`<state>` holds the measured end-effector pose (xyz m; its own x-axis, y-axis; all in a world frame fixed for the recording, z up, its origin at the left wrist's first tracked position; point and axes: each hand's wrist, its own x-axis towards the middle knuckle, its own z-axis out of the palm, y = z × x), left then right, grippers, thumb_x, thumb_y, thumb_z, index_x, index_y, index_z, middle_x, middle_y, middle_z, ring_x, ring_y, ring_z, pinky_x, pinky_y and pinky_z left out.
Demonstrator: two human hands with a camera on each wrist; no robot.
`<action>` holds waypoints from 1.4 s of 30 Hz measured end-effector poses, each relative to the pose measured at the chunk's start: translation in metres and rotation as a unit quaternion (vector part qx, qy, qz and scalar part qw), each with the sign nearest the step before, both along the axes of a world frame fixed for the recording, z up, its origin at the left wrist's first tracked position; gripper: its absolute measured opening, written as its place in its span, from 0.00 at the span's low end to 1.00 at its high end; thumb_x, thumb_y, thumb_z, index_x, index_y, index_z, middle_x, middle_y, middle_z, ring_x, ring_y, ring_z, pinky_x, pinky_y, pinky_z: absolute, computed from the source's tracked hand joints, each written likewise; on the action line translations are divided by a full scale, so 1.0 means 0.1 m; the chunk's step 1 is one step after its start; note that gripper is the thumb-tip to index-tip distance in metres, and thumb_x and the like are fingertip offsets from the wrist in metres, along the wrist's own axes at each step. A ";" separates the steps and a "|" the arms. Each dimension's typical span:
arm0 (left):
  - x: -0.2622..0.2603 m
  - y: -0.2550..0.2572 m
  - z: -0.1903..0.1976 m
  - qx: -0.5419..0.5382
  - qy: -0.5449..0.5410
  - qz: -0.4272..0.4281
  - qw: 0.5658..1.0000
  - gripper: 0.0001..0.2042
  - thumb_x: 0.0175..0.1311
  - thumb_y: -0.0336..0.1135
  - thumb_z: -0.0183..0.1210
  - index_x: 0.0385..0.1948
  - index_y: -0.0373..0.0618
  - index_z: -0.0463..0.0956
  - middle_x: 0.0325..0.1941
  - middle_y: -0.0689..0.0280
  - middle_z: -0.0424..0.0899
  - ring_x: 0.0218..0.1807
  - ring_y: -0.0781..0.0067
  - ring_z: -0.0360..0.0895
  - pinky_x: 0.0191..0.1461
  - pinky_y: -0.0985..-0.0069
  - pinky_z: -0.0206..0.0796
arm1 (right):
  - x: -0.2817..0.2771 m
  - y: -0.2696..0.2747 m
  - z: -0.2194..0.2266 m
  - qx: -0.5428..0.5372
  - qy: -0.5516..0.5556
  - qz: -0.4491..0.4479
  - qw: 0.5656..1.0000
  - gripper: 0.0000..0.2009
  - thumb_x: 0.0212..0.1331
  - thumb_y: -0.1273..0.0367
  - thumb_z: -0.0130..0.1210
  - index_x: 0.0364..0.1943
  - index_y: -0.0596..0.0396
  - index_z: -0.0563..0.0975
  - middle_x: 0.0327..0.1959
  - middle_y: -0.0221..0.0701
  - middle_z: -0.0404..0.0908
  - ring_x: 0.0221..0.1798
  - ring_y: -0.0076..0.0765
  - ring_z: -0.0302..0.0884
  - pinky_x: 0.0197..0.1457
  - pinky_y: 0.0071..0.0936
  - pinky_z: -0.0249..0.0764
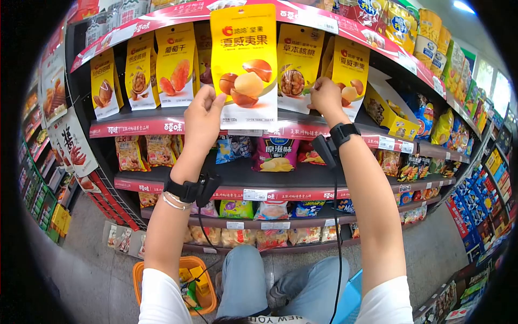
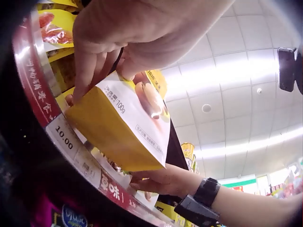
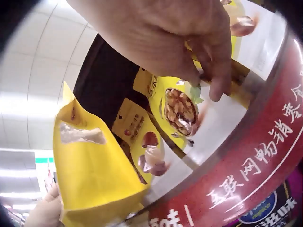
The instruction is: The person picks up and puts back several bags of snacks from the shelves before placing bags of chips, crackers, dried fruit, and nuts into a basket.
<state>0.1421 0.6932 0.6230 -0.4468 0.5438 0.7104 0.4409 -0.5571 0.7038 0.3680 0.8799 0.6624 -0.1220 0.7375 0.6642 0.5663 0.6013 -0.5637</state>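
My left hand [image 1: 203, 114] grips a yellow and white macadamia nut pouch [image 1: 245, 65] by its lower left edge, thumb across the front. The pouch stands upright in front of the shelf; its flat yellow bottom [image 2: 113, 135] shows in the left wrist view. To the right, my right hand [image 1: 327, 99] pinches the right edge of a walnut pouch [image 1: 293, 81] standing on the shelf. In the right wrist view its thumb and finger lie by the green leaf printed on that walnut pouch [image 3: 177, 109]. Another macadamia pouch [image 1: 350, 75] stands just right of this hand.
More yellow pouches [image 1: 175, 65] line the shelf at left, behind a red price strip [image 1: 145, 128]. Bagged snacks [image 1: 276, 154] fill the lower shelves. An orange basket [image 1: 139, 272] with packets stands on the floor by my legs. Black cables [image 1: 337, 237] hang from both wrists.
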 end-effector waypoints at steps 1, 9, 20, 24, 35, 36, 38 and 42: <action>-0.01 -0.01 0.01 0.006 -0.012 0.003 1.000 0.09 0.65 0.31 0.55 0.27 0.40 0.65 0.19 0.73 0.65 0.24 0.88 0.57 0.26 0.82 0.52 | -0.02 0.03 0.00 0.007 -0.016 -0.023 1.000 0.05 0.53 0.76 0.54 0.31 0.65 0.73 0.24 0.41 0.78 0.27 0.40 0.83 0.22 0.31 0.77; -0.12 -0.10 0.05 -0.010 -0.003 0.005 1.000 0.10 0.66 0.32 0.54 0.27 0.40 0.64 0.21 0.74 0.66 0.25 0.89 0.58 0.27 0.83 0.52 | -0.20 0.13 0.20 0.010 -0.176 -0.107 0.978 0.09 0.40 0.74 0.59 0.29 0.64 0.78 0.29 0.51 0.81 0.36 0.53 0.81 0.40 0.38 0.77; 0.07 -0.05 -0.05 -0.007 0.019 -0.018 1.000 0.10 0.65 0.31 0.54 0.26 0.40 0.64 0.20 0.73 0.64 0.26 0.89 0.57 0.27 0.83 0.53 | -0.06 0.10 0.24 -0.080 -0.134 -0.062 0.986 0.14 0.55 0.67 0.56 0.34 0.69 0.76 0.20 0.45 0.80 0.18 0.41 0.81 0.27 0.30 0.78; 0.38 0.02 -0.07 -0.012 0.045 -0.053 0.998 0.09 0.65 0.31 0.54 0.27 0.40 0.64 0.20 0.74 0.65 0.25 0.89 0.58 0.27 0.84 0.54 | 0.20 -0.60 0.20 -0.132 0.065 0.094 0.985 0.19 0.59 0.59 0.54 0.37 0.67 0.77 0.30 0.42 0.82 0.34 0.38 0.83 0.32 0.28 0.78; 1.45 0.44 0.07 -0.108 0.126 -0.121 0.979 0.09 0.63 0.34 0.55 0.27 0.40 0.67 0.18 0.72 0.73 0.22 0.87 0.65 0.25 0.81 0.58 | 1.36 -1.08 -0.21 -0.078 0.118 0.217 0.966 0.29 0.56 0.56 0.61 0.56 0.63 0.68 0.49 0.44 0.77 0.45 0.31 0.79 0.46 0.25 0.76; 1.53 0.48 0.09 -0.086 0.141 -0.106 0.981 0.09 0.63 0.34 0.56 0.27 0.40 0.67 0.18 0.71 0.73 0.22 0.86 0.65 0.26 0.80 0.58 | 1.43 -1.08 -0.19 -0.081 0.112 0.209 0.968 0.30 0.54 0.58 0.62 0.56 0.63 0.68 0.49 0.45 0.77 0.45 0.32 0.79 0.46 0.26 0.76; 1.64 0.60 0.13 -0.042 0.172 -0.077 0.981 0.09 0.62 0.34 0.56 0.27 0.40 0.68 0.18 0.69 0.73 0.22 0.85 0.66 0.26 0.79 0.59 | 1.53 -1.04 -0.12 -0.088 0.102 0.193 0.972 0.32 0.50 0.60 0.65 0.57 0.63 0.68 0.49 0.45 0.78 0.46 0.35 0.80 0.47 0.28 0.76; 1.73 0.84 0.26 -0.011 0.178 -0.087 0.980 0.09 0.61 0.34 0.56 0.27 0.39 0.68 0.18 0.68 0.72 0.23 0.84 0.65 0.27 0.78 0.58 | 1.67 -0.75 0.00 0.009 0.060 0.143 0.988 0.33 0.45 0.61 0.68 0.55 0.65 0.70 0.46 0.46 0.80 0.45 0.34 0.80 0.47 0.27 0.76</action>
